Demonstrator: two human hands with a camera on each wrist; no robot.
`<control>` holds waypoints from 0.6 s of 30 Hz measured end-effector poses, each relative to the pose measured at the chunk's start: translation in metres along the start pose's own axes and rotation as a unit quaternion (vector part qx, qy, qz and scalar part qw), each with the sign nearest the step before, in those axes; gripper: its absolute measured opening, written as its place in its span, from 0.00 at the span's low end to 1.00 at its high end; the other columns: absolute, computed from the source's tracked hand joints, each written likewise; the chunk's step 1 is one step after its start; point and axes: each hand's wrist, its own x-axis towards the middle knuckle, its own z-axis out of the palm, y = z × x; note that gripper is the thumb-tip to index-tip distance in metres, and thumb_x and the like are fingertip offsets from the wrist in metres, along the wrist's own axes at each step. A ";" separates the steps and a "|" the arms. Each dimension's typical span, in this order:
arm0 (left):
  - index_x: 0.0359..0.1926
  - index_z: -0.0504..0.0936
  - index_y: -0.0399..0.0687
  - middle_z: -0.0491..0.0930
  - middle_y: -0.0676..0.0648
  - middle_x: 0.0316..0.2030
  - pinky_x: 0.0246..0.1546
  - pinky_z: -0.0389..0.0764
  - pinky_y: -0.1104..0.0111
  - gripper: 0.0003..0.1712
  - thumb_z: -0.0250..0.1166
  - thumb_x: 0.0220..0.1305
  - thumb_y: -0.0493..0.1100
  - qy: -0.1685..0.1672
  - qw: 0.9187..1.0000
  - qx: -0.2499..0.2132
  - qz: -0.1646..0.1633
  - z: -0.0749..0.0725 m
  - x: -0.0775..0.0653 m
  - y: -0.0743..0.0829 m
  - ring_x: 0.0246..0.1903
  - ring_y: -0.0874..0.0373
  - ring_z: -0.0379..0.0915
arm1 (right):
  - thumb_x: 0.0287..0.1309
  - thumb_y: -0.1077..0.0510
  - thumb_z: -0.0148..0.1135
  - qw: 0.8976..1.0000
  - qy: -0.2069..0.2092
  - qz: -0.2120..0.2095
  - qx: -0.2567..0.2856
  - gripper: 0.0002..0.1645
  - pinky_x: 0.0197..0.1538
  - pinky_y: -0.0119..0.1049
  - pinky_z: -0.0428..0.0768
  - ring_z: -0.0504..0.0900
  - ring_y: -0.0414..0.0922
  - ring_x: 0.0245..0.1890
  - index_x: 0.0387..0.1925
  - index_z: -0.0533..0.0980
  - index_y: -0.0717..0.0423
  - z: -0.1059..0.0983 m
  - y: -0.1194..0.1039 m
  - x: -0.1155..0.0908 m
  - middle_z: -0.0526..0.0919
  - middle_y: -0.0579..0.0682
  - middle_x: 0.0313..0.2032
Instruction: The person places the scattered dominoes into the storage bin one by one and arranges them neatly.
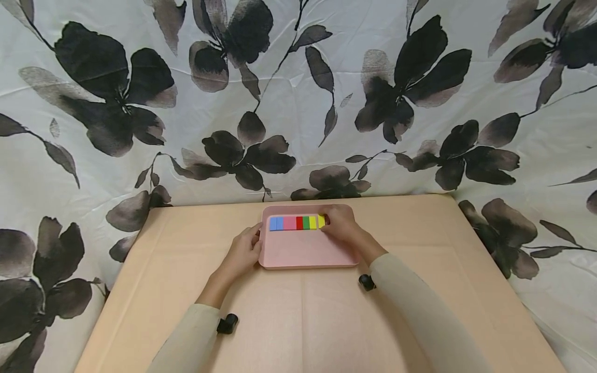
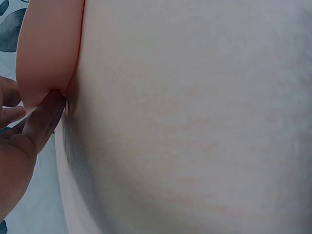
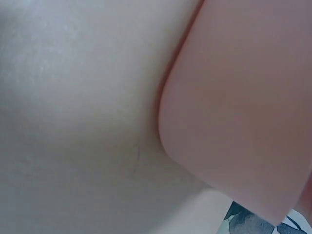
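Note:
A pink tray (image 1: pixel 308 254) lies on the table with a row of coloured blocks along its far side. From left to right the row runs through blue (image 1: pixel 276 223), pink (image 1: pixel 289 223), red (image 1: pixel 299 223), green (image 1: pixel 306 223) and yellow (image 1: pixel 313 223). My left hand (image 1: pixel 242 252) grips the tray's left edge; the left wrist view shows the thumb and fingers pinching its wall (image 2: pixel 48 48). At the row's right end, my right hand (image 1: pixel 341 224) pinches a slightly tilted yellow block (image 1: pixel 321 221), partly hidden by the fingers.
The tray sits near the far edge of a table (image 1: pixel 298 321) covered in a pale tan sheet. Behind and beside it hangs a white cloth (image 1: pixel 326 20) printed with dark flowers. Black wrist cameras show below the left sleeve (image 1: pixel 191 336) and the right sleeve (image 1: pixel 420 305).

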 end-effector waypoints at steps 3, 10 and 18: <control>0.74 0.68 0.34 0.80 0.38 0.49 0.42 0.82 0.64 0.32 0.60 0.70 0.32 -0.002 1.000 0.001 -0.001 -0.001 -0.001 0.000 0.44 0.51 0.81 | 0.57 0.55 0.77 1.000 0.010 -0.007 -0.010 0.16 0.46 0.41 0.67 0.73 0.47 0.36 0.44 0.82 0.55 0.002 -0.002 -0.002 0.77 0.48 0.27; 0.73 0.68 0.34 0.80 0.37 0.48 0.43 0.82 0.62 0.32 0.60 0.70 0.32 -0.003 1.000 -0.002 0.002 -0.003 -0.003 0.001 0.44 0.50 0.81 | 0.58 0.57 0.76 0.999 0.008 0.002 0.032 0.17 0.45 0.40 0.69 0.73 0.47 0.39 0.48 0.84 0.54 0.007 -0.005 -0.005 0.77 0.48 0.30; 0.73 0.68 0.33 0.80 0.37 0.49 0.42 0.82 0.63 0.32 0.60 0.70 0.31 -0.006 1.000 0.001 0.004 -0.004 -0.006 0.001 0.44 0.50 0.81 | 0.60 0.59 0.75 0.997 -0.005 0.033 0.074 0.22 0.45 0.37 0.72 0.74 0.47 0.43 0.55 0.83 0.55 0.010 -0.008 -0.011 0.78 0.51 0.35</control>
